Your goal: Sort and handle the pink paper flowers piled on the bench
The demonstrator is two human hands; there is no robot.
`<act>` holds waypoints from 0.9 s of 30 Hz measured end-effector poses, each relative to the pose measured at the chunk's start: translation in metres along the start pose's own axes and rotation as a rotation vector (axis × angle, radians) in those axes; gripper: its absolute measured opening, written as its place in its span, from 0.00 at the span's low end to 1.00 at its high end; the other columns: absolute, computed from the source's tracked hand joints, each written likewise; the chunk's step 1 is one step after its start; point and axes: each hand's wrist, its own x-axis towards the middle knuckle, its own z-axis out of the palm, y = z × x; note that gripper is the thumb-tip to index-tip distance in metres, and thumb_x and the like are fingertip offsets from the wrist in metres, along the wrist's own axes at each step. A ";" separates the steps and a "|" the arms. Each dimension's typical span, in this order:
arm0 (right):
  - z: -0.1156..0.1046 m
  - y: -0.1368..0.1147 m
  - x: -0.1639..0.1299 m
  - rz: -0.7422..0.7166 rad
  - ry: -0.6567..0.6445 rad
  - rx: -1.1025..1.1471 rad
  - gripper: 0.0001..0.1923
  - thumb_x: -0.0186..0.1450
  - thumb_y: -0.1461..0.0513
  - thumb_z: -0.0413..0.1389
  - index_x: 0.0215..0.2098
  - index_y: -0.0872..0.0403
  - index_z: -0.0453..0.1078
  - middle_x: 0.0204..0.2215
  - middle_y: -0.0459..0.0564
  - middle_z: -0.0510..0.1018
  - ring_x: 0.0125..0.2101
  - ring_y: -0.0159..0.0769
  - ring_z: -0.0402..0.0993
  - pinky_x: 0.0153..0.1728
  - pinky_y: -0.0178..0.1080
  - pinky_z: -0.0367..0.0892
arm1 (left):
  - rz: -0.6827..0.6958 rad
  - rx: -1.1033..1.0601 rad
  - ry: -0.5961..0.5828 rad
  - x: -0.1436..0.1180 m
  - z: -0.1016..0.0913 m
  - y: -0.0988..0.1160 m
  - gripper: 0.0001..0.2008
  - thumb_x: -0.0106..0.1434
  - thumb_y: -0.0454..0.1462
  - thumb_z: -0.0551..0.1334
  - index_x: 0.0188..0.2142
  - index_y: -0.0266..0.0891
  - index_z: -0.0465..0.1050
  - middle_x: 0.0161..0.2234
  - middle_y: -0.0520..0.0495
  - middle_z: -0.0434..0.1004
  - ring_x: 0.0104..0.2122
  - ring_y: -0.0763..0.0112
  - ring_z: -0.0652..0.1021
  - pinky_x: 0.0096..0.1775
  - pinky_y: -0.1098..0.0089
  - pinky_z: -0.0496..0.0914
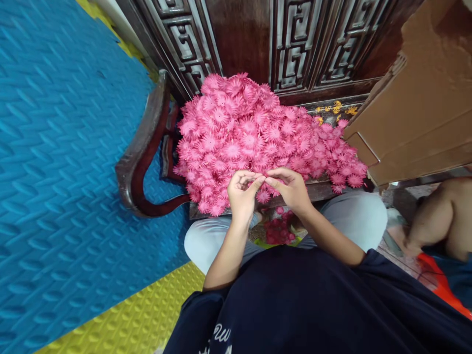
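My left hand (243, 191) and my right hand (289, 187) meet fingertip to fingertip at the near edge of a big heap of pink artificial flowers (247, 140). Thumb and forefinger are pinched together on each hand. Whatever lies between the fingertips is too small to make out; a speck of pink shows there, and the heap behind is the same colour. One loose pink flower (263, 196) hangs just below the hands. The heap rests on a dark wooden bench (317, 191) in front of my knees.
A curved wooden armrest (129, 182) bounds the bench on the left, with a carved backrest (241, 39) behind. At right stands a cardboard box (420, 113) near small yellow flower pieces (337, 107). Below lie more pink pieces (278, 231). Another person's leg (438, 216) is at far right.
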 end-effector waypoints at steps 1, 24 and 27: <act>0.000 0.000 0.000 0.023 0.010 0.043 0.09 0.50 0.56 0.65 0.28 0.49 0.76 0.28 0.43 0.79 0.32 0.32 0.74 0.39 0.38 0.70 | -0.039 -0.032 -0.024 0.000 -0.001 -0.001 0.15 0.43 0.38 0.73 0.27 0.38 0.70 0.26 0.52 0.78 0.29 0.77 0.78 0.36 0.74 0.72; 0.004 -0.007 -0.007 0.301 0.069 0.267 0.13 0.39 0.57 0.70 0.23 0.50 0.76 0.23 0.40 0.79 0.24 0.26 0.73 0.34 0.35 0.71 | -0.127 -0.077 -0.089 0.002 -0.010 0.009 0.15 0.40 0.38 0.74 0.26 0.37 0.72 0.26 0.51 0.80 0.30 0.74 0.80 0.37 0.74 0.72; 0.003 -0.005 -0.006 0.279 0.059 0.269 0.11 0.41 0.56 0.69 0.23 0.50 0.76 0.23 0.40 0.79 0.24 0.26 0.72 0.33 0.34 0.70 | -0.094 -0.095 -0.076 0.001 -0.009 0.007 0.15 0.41 0.38 0.74 0.26 0.38 0.72 0.25 0.52 0.80 0.29 0.76 0.80 0.36 0.76 0.72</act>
